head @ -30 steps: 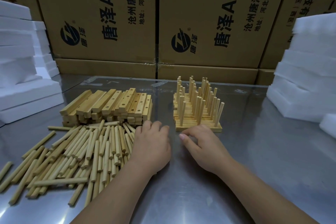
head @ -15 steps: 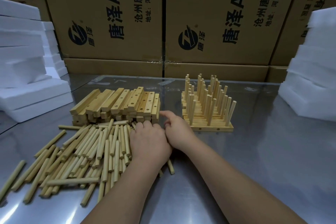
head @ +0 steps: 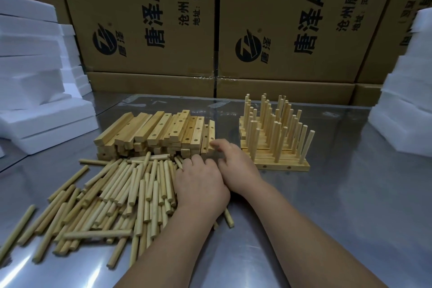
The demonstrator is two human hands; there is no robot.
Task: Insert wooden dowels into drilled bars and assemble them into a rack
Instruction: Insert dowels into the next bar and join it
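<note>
The right hand [head: 236, 166] has been brought left from the rack [head: 280, 166] to the right end of the stacked drilled bars [head: 159, 133], square pale wood with round holes; a grip cannot be told. The left hand [head: 201, 189] is laid, fingers bent, on the loose round dowels [head: 112, 194], its grasp hidden. Room for moving is offered rightward by the smooth steel table [head: 339, 217], up to white foam blocks [head: 402, 128].

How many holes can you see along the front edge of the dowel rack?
2. The left hole and the right hole both sit on the front edge of the rack. Any holes on its other sides are hidden.
</note>
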